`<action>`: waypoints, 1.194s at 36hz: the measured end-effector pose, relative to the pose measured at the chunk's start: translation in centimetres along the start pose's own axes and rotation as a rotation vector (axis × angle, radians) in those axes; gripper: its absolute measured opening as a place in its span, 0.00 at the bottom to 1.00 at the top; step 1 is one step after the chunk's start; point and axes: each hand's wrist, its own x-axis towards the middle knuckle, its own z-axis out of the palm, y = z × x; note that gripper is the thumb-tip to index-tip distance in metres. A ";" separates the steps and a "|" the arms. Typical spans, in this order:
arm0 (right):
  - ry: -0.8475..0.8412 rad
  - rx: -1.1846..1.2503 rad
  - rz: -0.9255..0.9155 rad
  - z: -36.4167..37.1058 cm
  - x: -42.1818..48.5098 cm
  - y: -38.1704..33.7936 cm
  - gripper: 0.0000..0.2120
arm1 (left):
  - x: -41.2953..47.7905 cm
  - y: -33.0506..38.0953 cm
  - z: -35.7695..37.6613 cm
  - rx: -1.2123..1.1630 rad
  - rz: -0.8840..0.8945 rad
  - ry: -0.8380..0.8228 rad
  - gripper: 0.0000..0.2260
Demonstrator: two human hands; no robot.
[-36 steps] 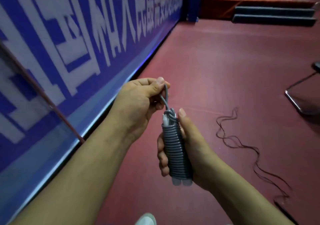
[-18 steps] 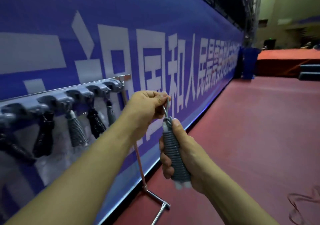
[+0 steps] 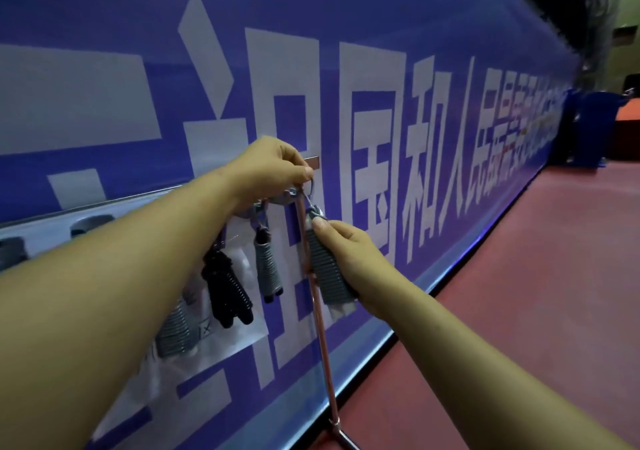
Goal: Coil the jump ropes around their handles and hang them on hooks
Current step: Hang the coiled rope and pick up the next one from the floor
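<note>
My right hand (image 3: pixel 349 255) grips a grey jump rope (image 3: pixel 325 273) coiled tightly around its white-ended handles. My left hand (image 3: pixel 273 169) pinches the short grey loop (image 3: pixel 310 191) that sticks out of the coil's top and holds it up at the right end of the hook rail (image 3: pixel 277 201). Whether the loop sits over a hook I cannot tell; my fingers hide that hook. Other coiled ropes hang from the rail: a grey one (image 3: pixel 268 266), a black one (image 3: pixel 227 290) and another grey one (image 3: pixel 176 331) half behind my left forearm.
The rail is on a stand with a copper-coloured leg (image 3: pixel 320 325) that runs down to a foot (image 3: pixel 341 437) on the red floor (image 3: pixel 519 311). Behind it stretches a long blue banner wall (image 3: pixel 433 110) with white characters. A blue bin (image 3: pixel 595 127) stands far right.
Both hands carried the coiled grey rope up and forward to the rail's right end. The view has swung from the floor to the hook rail, now much closer.
</note>
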 end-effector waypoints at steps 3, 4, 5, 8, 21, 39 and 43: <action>0.007 -0.014 0.031 -0.1 3.6 1.3 0.18 | 2.4 -1.8 0.4 0.055 0.007 0.071 0.03; 0.012 -0.010 0.042 -0.2 4.6 1.8 0.18 | 3.1 -2.4 0.7 0.067 0.006 0.093 0.03; 0.020 -0.003 0.053 -0.2 5.3 2.1 0.18 | 3.6 -2.8 1.0 0.075 -0.001 0.109 0.03; 0.038 0.016 0.071 -0.2 7.3 3.1 0.17 | 4.9 -3.9 1.7 0.089 -0.028 0.142 0.04; 0.037 -0.076 0.184 -0.2 8.0 6.3 0.17 | 5.1 -4.3 1.8 0.162 0.026 0.271 0.06; 0.416 -0.218 0.347 -16.3 -15.9 3.6 0.03 | -7.8 5.4 24.3 -0.278 -0.015 -0.327 0.11; 0.565 -0.293 0.506 -23.5 -26.5 6.8 0.03 | -13.2 9.0 35.3 -0.294 -0.032 -0.522 0.10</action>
